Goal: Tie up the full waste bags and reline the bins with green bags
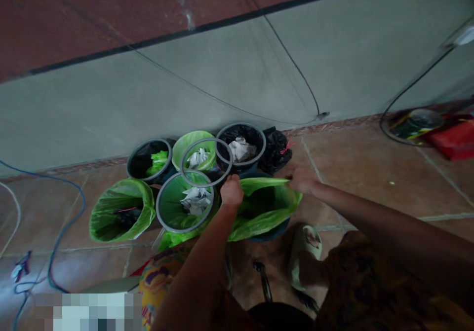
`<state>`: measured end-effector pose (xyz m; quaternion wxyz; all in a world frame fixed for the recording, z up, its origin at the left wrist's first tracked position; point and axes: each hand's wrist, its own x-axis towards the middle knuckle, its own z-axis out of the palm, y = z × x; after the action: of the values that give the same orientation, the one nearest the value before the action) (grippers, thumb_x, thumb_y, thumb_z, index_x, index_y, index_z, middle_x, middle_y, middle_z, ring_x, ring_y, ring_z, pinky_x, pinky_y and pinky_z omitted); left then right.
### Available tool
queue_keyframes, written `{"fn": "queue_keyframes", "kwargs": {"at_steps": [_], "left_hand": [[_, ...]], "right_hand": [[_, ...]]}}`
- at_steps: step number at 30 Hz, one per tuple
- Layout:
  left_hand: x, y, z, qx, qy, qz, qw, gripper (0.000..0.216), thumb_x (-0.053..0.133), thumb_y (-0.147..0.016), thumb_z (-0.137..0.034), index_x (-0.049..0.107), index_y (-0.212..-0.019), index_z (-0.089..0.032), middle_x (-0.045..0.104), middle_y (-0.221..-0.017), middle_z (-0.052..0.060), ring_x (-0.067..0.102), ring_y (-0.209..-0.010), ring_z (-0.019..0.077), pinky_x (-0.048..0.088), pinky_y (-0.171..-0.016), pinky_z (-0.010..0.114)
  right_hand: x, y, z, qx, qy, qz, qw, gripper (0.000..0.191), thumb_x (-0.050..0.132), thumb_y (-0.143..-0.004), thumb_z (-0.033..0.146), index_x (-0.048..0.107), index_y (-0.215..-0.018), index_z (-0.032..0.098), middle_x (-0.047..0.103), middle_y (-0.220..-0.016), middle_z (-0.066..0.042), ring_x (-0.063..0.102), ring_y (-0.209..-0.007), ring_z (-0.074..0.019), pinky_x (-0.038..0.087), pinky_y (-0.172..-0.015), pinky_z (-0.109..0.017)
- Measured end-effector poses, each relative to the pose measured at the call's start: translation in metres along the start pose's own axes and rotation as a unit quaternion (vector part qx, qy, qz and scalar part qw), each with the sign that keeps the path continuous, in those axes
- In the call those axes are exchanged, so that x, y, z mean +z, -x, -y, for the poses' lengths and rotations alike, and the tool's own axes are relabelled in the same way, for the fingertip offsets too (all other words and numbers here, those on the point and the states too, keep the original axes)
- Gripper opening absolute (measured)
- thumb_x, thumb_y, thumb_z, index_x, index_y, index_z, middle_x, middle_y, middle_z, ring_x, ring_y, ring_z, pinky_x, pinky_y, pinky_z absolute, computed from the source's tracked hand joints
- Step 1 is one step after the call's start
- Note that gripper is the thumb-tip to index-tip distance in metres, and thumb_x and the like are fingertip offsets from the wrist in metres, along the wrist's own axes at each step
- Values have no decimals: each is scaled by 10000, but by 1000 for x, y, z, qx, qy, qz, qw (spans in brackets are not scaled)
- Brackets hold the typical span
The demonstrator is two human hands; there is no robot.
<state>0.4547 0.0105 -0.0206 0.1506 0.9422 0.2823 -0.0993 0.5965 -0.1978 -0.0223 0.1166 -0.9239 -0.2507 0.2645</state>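
Several small bins stand on the floor against a grey wall. My left hand point(231, 191) is closed on the near-left rim of a green bag point(267, 203) that lines the closest bin, and it also holds a loose grey ring point(206, 163). My right hand point(302, 179) pinches the same bag's far-right rim, stretching it open. Left of it a bin with a grey ring point(184, 207) holds crumpled paper. Behind stand a black-lined bin point(240, 143) with paper and a green-lined bin point(195, 149).
A green-lined bin point(122, 210) and a black-lined one point(148, 159) stand at the left. A knotted black bag point(276, 151) leans on the wall. Cables point(59, 232) trail over the tiles at left. A red object point(457, 138) lies far right. A sandalled foot point(305, 254) shows below.
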Motion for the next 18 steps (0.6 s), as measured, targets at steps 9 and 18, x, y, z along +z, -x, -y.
{"fn": "queue_keyframes", "kwargs": {"at_steps": [9,18], "left_hand": [[0,-5,-3,47,52,-28,997,432,517,-798,-89,561,-1216,-189,637,-1204,88,566,-1154,209,415,-1002,311],[2,-23,-3,106,14,38,994,271,526,-891,-250,644,-1123,-176,690,-1096,82,631,-1041,191,447,-941,278]], "right_hand": [[10,-9,36,-32,-105,39,993,310,653,-799,363,717,-1022,158,722,-897,-42,633,-767,-149,404,-601,-207],[14,-19,49,-100,-112,14,989,226,521,-886,235,728,-936,160,729,-886,-29,618,-792,-126,385,-638,-194]]}}
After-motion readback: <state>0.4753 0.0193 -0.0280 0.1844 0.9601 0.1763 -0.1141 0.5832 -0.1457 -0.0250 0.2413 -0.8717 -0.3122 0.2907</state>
